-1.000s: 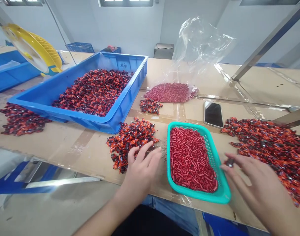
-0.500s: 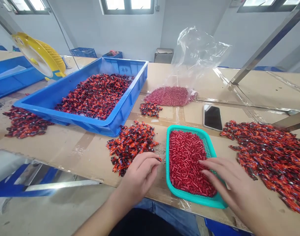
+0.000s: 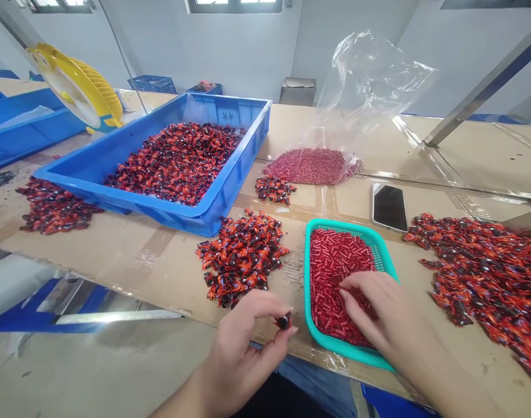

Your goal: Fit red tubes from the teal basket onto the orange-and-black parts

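Working over a cardboard-topped worktop (image 3: 130,261), the right hand (image 3: 379,307) lies released on red tubes (image 3: 335,267) in a teal basket (image 3: 348,352); the left hand (image 3: 248,342), now off the orange-and-dark pile (image 3: 241,258), clenches one dark piece (image 3: 284,321) at its fingertips.

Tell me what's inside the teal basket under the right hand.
The teal basket is filled with short red tubes, lying loosely heaped. The right hand lies over them, so the tubes beneath it and the basket's floor cannot be seen.

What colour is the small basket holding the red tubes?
The basket is turquoise, clearest in the head view.
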Motion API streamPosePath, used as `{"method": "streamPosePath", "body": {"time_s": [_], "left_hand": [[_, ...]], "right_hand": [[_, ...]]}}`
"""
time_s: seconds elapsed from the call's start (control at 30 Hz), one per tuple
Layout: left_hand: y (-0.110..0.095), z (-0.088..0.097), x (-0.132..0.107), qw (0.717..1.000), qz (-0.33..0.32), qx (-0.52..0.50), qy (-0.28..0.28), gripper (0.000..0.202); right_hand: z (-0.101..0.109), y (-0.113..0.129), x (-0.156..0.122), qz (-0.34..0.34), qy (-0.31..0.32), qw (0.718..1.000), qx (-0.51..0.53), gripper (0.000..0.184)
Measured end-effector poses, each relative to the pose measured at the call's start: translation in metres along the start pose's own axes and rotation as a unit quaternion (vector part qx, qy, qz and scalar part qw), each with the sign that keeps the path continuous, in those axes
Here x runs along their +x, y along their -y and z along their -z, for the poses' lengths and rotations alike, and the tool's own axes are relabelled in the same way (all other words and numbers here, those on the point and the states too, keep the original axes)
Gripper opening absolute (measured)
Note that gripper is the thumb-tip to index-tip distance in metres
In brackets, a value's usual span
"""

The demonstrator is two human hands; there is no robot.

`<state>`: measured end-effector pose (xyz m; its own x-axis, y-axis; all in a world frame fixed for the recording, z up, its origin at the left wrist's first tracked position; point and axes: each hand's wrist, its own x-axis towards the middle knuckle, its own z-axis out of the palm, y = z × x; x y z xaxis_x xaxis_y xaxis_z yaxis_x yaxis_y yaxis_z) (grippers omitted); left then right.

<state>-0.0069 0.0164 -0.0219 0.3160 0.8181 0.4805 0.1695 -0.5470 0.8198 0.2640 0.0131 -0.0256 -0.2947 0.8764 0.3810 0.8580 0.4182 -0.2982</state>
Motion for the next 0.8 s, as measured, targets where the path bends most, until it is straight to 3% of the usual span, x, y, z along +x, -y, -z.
{"method": "streamPosePath", "body": {"time_s": [0.1, 0.17, 0.3, 0.43, 0.63, 0.7, 0.8], "left_hand": [[-0.006, -0.001, 0.002, 0.999, -0.035, 0.004, -0.005, 0.023], [-0.009, -0.002, 0.004, 0.998, -0.053, 0.016, 0.003, 0.022], [-0.014, -0.002, 0.006, 0.997, -0.071, 0.037, 0.022, 0.017], [-0.016, -0.001, 0.004, 0.993, -0.091, 0.062, 0.032, 0.016], [-0.021, -0.004, 0.000, 0.981, -0.131, 0.136, 0.036, 0.011], [-0.025, -0.007, 0.000, 0.976, -0.145, 0.160, 0.034, 0.021], [-0.031, -0.008, -0.004, 0.968, -0.156, 0.196, 0.007, 0.023]], "right_hand": [[0.018, 0.026, 0.001, -0.038, -0.006, 0.991, 0.125, 0.008], [0.026, 0.045, 0.000, -0.050, 0.006, 0.976, 0.213, 0.012], [0.033, 0.071, 0.003, -0.020, -0.006, 0.956, 0.294, 0.021], [0.031, 0.077, 0.007, 0.070, -0.017, 0.957, 0.281, 0.016], [0.026, 0.078, 0.006, 0.083, -0.033, 0.971, 0.222, 0.012], [0.027, 0.079, 0.007, 0.058, -0.034, 0.967, 0.245, 0.006], [0.030, 0.080, 0.007, -0.035, 0.016, 0.955, 0.293, 0.016]]}}
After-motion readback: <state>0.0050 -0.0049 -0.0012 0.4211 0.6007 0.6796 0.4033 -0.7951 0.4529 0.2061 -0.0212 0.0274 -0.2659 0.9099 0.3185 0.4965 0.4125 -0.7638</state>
